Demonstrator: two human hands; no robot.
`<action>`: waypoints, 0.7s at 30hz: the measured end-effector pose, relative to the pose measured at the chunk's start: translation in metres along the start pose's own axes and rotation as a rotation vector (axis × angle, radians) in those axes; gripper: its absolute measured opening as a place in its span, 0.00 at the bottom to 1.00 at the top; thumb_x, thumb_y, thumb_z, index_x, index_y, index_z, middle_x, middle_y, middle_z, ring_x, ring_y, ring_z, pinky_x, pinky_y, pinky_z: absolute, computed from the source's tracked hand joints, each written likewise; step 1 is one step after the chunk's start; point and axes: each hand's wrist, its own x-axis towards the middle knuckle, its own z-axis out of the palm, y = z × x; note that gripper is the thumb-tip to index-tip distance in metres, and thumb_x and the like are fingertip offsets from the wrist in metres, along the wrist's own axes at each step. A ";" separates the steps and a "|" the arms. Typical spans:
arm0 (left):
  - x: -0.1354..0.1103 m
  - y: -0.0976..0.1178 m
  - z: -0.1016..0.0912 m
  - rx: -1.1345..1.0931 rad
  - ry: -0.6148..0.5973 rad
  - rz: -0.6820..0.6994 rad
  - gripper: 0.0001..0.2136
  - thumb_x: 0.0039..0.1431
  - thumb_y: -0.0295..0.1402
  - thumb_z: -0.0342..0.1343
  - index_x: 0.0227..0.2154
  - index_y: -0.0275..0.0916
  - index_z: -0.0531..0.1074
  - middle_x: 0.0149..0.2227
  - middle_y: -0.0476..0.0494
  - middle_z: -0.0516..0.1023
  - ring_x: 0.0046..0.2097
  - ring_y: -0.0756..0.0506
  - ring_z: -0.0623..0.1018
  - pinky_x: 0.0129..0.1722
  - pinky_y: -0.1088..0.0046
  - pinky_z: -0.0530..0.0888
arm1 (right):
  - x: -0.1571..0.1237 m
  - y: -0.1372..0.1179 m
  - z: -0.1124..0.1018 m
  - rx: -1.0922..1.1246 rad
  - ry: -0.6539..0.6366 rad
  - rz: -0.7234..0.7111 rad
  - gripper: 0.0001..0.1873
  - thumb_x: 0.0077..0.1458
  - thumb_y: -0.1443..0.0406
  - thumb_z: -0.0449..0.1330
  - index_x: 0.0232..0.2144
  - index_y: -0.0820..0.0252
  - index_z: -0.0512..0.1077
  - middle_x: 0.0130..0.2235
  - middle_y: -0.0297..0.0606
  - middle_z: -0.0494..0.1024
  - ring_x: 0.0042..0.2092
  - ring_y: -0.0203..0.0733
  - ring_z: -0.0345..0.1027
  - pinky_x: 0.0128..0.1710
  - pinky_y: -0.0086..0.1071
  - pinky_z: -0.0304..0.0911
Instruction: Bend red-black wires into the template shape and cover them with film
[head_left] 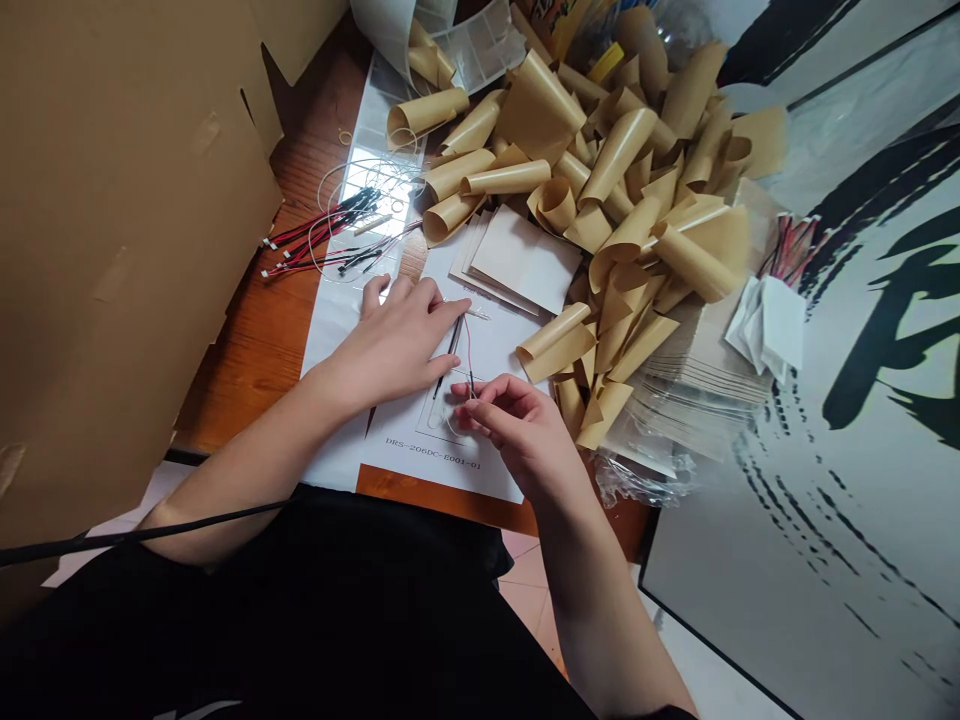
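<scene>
My left hand [405,335] rests palm down on a printed white sheet [487,485], its fingers spread. The index fingertip touches the upper end of a thin red-and-black wire [469,345]. Dark thin leads [448,365] lie between this thumb and index finger. Closer to my body, my right hand [521,420] pinches the lower part of the same wire, where a dark sleeve shows. A fine pale loop hangs below those fingertips. Left of my left hand lies a bundle of red-and-black wires with white connectors [322,235].
Rolled brown paper pieces [619,160] are heaped at the back and right. A stack of pale cards [525,258] lies beyond my hands. A large cardboard box [112,200] stands at left. More wires [791,245] and white packets [769,320] sit at far right.
</scene>
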 end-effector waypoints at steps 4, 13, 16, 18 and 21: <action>0.000 0.000 0.000 0.006 -0.006 -0.006 0.26 0.63 0.39 0.57 0.63 0.40 0.65 0.52 0.35 0.68 0.56 0.34 0.65 0.62 0.47 0.51 | 0.001 -0.003 0.000 0.085 -0.029 0.074 0.16 0.37 0.62 0.77 0.21 0.59 0.73 0.35 0.37 0.82 0.32 0.34 0.72 0.39 0.33 0.70; 0.000 0.000 0.000 -0.005 0.003 -0.007 0.25 0.64 0.40 0.56 0.62 0.41 0.66 0.51 0.36 0.69 0.56 0.34 0.65 0.62 0.48 0.51 | 0.002 -0.002 -0.001 0.140 -0.016 0.055 0.15 0.38 0.60 0.77 0.25 0.59 0.75 0.30 0.32 0.79 0.31 0.33 0.71 0.36 0.30 0.70; 0.000 0.001 -0.001 0.001 0.003 -0.011 0.24 0.64 0.39 0.56 0.62 0.41 0.66 0.51 0.36 0.69 0.56 0.34 0.65 0.62 0.48 0.52 | 0.002 0.000 -0.003 0.108 0.027 0.034 0.18 0.36 0.63 0.77 0.25 0.58 0.72 0.25 0.28 0.76 0.27 0.32 0.70 0.33 0.29 0.69; 0.000 0.001 -0.001 0.007 -0.001 -0.014 0.24 0.64 0.39 0.56 0.62 0.41 0.67 0.51 0.36 0.69 0.56 0.34 0.65 0.61 0.48 0.52 | 0.002 0.000 -0.004 0.089 0.052 0.032 0.20 0.36 0.63 0.77 0.26 0.58 0.70 0.24 0.27 0.75 0.26 0.32 0.70 0.31 0.29 0.69; 0.001 0.002 -0.002 0.005 -0.009 -0.016 0.24 0.65 0.39 0.55 0.62 0.41 0.67 0.51 0.36 0.69 0.56 0.34 0.65 0.62 0.48 0.52 | 0.000 -0.001 -0.004 0.050 0.118 -0.001 0.21 0.35 0.64 0.76 0.28 0.57 0.68 0.24 0.25 0.74 0.24 0.31 0.69 0.27 0.28 0.68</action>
